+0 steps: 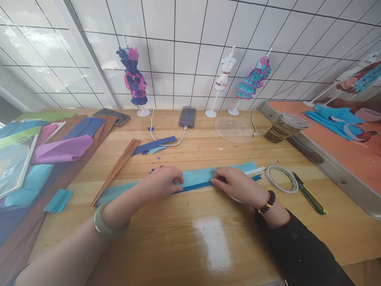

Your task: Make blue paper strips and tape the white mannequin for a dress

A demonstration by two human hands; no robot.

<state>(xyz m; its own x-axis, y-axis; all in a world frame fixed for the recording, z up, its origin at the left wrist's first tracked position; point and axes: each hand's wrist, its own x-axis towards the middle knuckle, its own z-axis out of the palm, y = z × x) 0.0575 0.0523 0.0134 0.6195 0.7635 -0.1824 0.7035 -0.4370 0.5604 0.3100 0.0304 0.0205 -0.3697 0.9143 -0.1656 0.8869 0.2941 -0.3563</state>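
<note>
Here, in the lower middle of the frame, both hands rest on a long light-blue paper strip [198, 176] that lies flat on the wooden table [178, 234], running from left to right. A darker blue strip [193, 186] shows along its lower edge, just under it. The left hand [163, 182] lies knuckles up on the left part of the strip, fingers curled and pressed down on the paper. The right hand [235, 183] lies on the right part, its fingertips pressed together at the strip's lower edge; whether it pinches the paper or only presses it, I cannot tell. The two hands are near each other but do not touch. The left wrist has a pale green bangle [107, 225], the right wrist a dark bead bracelet [266, 203].

Just to the right of the right hand lies a roll of tape [281, 178], and beside it, further right, a utility knife [309, 194]. In the left part of the frame there is a pile of coloured paper sheets [59, 149], and a brown folded strip [116, 169] lies diagonally near it. At the upper middle, against the tiled wall, stand small mannequins in paper dresses [133, 77], and a phone [187, 116] is on a white cable. A plastic cup [284, 127] stands at the upper right.
</note>
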